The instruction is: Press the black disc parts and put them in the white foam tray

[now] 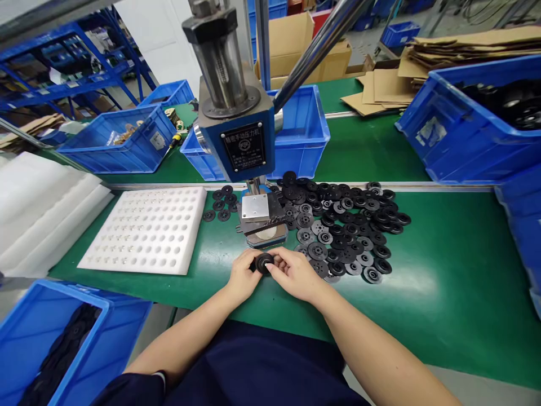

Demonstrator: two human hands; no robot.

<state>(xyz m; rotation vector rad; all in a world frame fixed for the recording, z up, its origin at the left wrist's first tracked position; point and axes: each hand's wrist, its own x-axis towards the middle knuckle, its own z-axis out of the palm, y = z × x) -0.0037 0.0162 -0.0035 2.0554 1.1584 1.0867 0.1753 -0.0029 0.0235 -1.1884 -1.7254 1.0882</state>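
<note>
Both of my hands meet over the green table, just in front of the blue hand press (244,135). My left hand (243,276) and my right hand (296,273) pinch one small black round disc (264,263) between their fingertips. A heap of several like black discs (346,225) lies on the table to the right of my right hand. The press's metal plate and base (257,217) sit directly behind the held disc. A white foam tray (146,231) with rows of round holes lies to the left of my left hand.
Blue bins stand behind the press (302,132), at the back left (122,141), at the right with black parts (477,121) and at the near left (54,338). White foam sheets (42,208) are stacked far left. Flattened cardboard (426,62) lies at the back.
</note>
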